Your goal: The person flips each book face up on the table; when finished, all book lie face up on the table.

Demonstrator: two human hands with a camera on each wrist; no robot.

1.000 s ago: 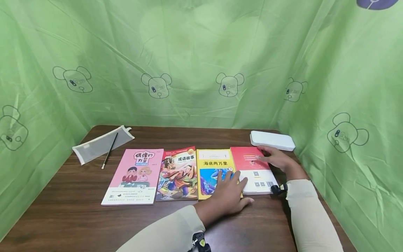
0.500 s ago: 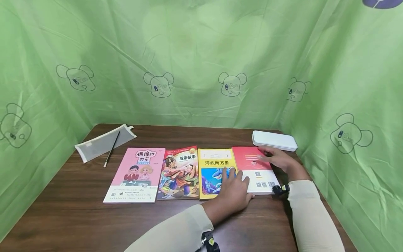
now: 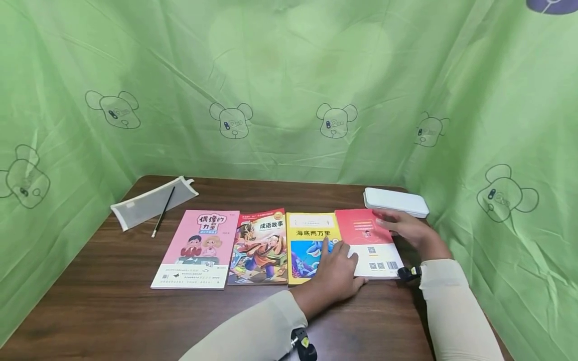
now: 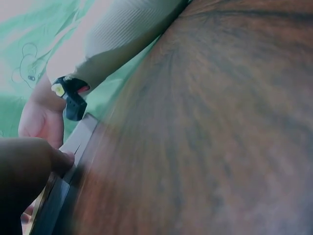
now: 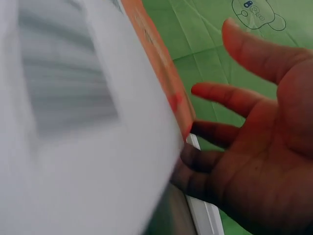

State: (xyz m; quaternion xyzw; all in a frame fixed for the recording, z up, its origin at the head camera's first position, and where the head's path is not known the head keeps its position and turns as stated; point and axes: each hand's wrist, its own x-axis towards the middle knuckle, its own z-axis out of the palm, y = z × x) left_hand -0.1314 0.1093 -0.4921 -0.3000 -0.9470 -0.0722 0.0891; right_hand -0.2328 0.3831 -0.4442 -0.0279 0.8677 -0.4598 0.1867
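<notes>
Four flat items would be several books: in the head view they lie in a row. My left hand [image 3: 331, 273] rests over the yellow book [image 3: 311, 220] and reaches the left edge of the red-and-white book [image 3: 361, 225]. Its thumb [image 4: 66, 159] touches a book's lower page edge in the left wrist view. At the red-and-white book's right side is my right hand [image 3: 415, 233], fingers extended along the edge. Those fingers [image 5: 222, 95] look straight and spread in the right wrist view, with the book's white cover [image 5: 142, 161] close by. Parts of both books are hidden under the left hand.
Left of the yellow book lie a colourful storybook [image 3: 259, 250] and a pink book [image 3: 198, 245]. A pencil [image 3: 163, 210] lies partly across a mesh pouch [image 3: 144, 205] at the back left. A white case [image 3: 397, 200] sits back right. Green fabric [image 3: 280, 155] surrounds the table [image 3: 113, 301].
The head view has shifted slightly. My left hand has moved a little right, and its thumb has drawn in toward the books' lower edge. The right hand stays beside the red-and-white book.
</notes>
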